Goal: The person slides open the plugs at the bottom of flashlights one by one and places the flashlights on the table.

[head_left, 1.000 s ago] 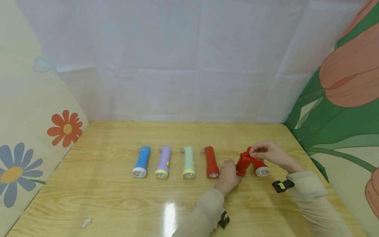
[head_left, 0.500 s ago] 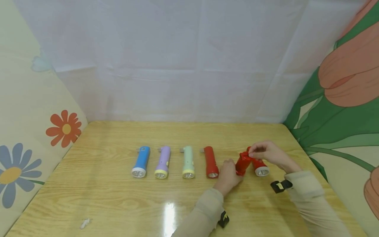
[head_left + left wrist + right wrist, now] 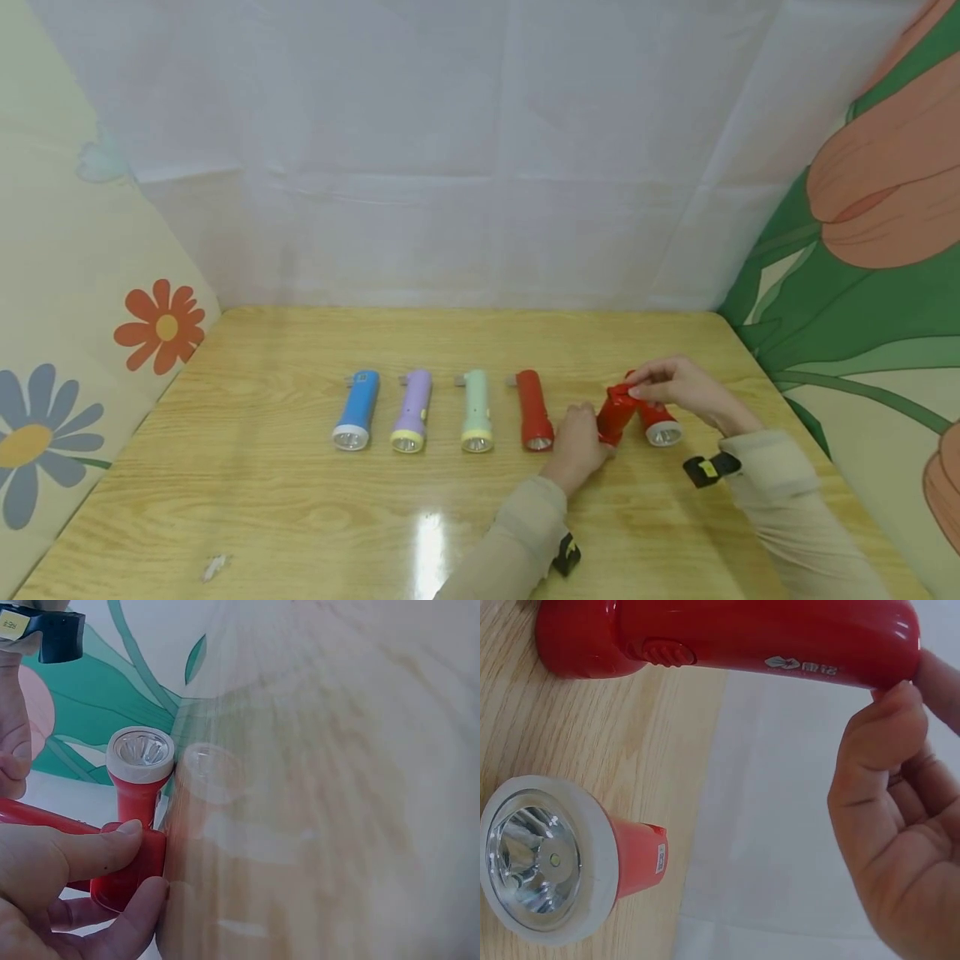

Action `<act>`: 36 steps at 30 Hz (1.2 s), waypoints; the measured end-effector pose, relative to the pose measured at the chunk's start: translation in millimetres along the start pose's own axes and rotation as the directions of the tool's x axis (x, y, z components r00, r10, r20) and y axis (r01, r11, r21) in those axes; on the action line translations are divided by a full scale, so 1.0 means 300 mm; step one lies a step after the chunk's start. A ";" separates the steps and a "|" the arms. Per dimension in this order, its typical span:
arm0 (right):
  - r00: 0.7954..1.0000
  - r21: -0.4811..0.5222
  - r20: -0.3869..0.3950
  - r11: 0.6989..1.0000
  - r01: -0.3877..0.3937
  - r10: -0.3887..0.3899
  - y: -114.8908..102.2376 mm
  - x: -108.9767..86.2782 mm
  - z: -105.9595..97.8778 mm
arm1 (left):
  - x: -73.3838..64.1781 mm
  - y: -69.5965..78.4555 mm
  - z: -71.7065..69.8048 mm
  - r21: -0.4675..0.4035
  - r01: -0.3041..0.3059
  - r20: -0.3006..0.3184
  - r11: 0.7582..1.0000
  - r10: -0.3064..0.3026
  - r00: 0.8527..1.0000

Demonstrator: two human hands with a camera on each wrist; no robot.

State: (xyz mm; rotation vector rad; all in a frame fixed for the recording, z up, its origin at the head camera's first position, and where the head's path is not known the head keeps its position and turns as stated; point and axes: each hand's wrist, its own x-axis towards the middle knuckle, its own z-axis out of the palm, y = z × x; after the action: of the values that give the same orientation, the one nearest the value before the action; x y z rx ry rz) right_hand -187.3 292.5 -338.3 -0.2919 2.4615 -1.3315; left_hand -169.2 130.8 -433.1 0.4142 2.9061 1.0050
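Note:
A red flashlight (image 3: pixel 617 408) stands lamp end down on the table at the right, leaning slightly. My left hand (image 3: pixel 579 440) grips its lamp end low down, thumb and fingers around it in the left wrist view. At the tail end, my right hand (image 3: pixel 681 388) pinches the flashlight body (image 3: pixel 780 637) between thumb and finger. Its switch and small white lettering face the right wrist camera. Just to the right lies a second red flashlight (image 3: pixel 663 427) with a white rim, its lens (image 3: pixel 536 859) facing the near side. My right hand partly covers that one in the head view.
To the left lies a row of flashlights: blue (image 3: pixel 360 408), purple (image 3: pixel 416 408), mint green (image 3: pixel 477 408) and red (image 3: pixel 534 408), each with a grey plug sticking out near its tail. A small white scrap (image 3: pixel 215 567) lies at the table's front left. Flowered panels flank the table.

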 end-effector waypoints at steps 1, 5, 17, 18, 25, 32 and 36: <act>1.000 0.005 -0.003 1.000 -0.008 0.008 -0.002 0.001 0.000 | 0.000 0.001 0.000 0.002 0.006 0.002 1.000 -0.006 1.000; 0.999 0.017 -0.016 0.999 -0.032 0.032 -0.008 0.005 0.002 | 0.000 0.003 -0.002 0.013 0.017 0.008 1.000 -0.017 1.000; 0.998 -0.002 -0.044 0.999 -0.052 0.052 -0.012 0.014 0.010 | 0.008 0.012 -0.001 0.039 0.023 0.008 0.999 -0.023 1.000; 0.997 -0.004 -0.045 0.998 -0.058 0.058 -0.011 0.016 0.011 | 0.008 0.012 -0.001 0.039 0.023 0.008 0.999 -0.023 1.000; 0.995 -0.011 -0.062 0.997 -0.082 0.081 -0.008 0.020 0.017 | 0.010 0.013 0.006 0.030 0.033 0.013 0.999 -0.034 0.999; 0.996 -0.005 -0.065 0.998 -0.063 0.063 -0.003 0.019 0.021 | 0.008 0.016 0.005 0.035 0.045 0.024 0.998 -0.046 0.999; 0.998 -0.014 -0.044 0.999 -0.045 0.044 -0.005 0.017 0.018 | 0.010 0.013 0.005 0.026 0.045 0.025 0.999 -0.046 0.999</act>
State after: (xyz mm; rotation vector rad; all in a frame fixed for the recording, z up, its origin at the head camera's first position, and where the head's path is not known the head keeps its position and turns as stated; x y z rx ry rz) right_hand -190.0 285.8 -340.8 -0.2121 2.4994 -1.3151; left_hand -171.0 135.4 -431.9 0.3578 2.8949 0.9507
